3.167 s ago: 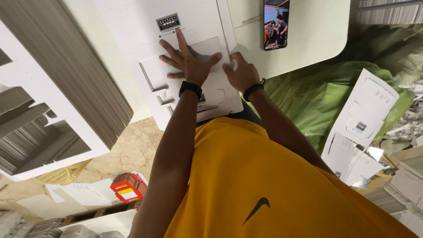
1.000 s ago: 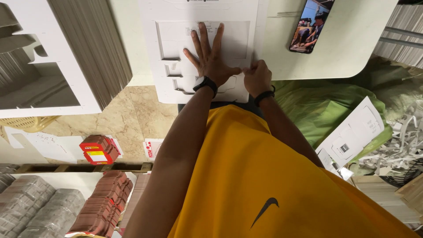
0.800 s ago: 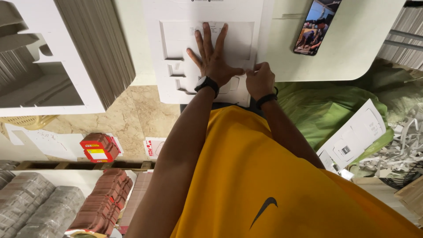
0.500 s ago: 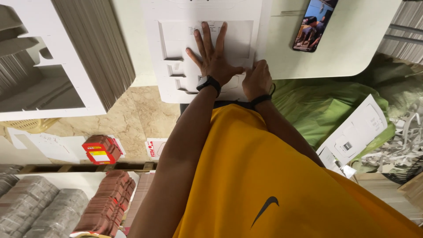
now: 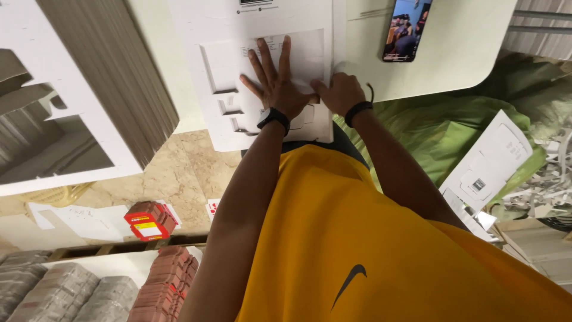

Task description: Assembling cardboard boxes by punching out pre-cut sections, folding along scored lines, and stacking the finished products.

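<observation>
**Pressing the die-cut sheet flat**

We keep our left hand (image 5: 279, 89) spread, fingers apart, on the white die-cut sheet (image 5: 262, 65) on the desk (image 5: 465, 42). Our right hand (image 5: 338, 92), fingers curled together, has shifted to the sheet's right edge; phone (image 5: 407, 30) beyond it.

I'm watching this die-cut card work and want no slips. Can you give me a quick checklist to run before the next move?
1. Left hand flat, fingers spread on the white die-cut card sheet: ok.
2. Right hand at the sheet's right edge: ok.
3. Sheet fully on the white table: not ok, its near edge overhangs.
4. Phone apart from the sheet: ok.
5. Right fingertips' grip: cannot tell, curled under.
</observation>
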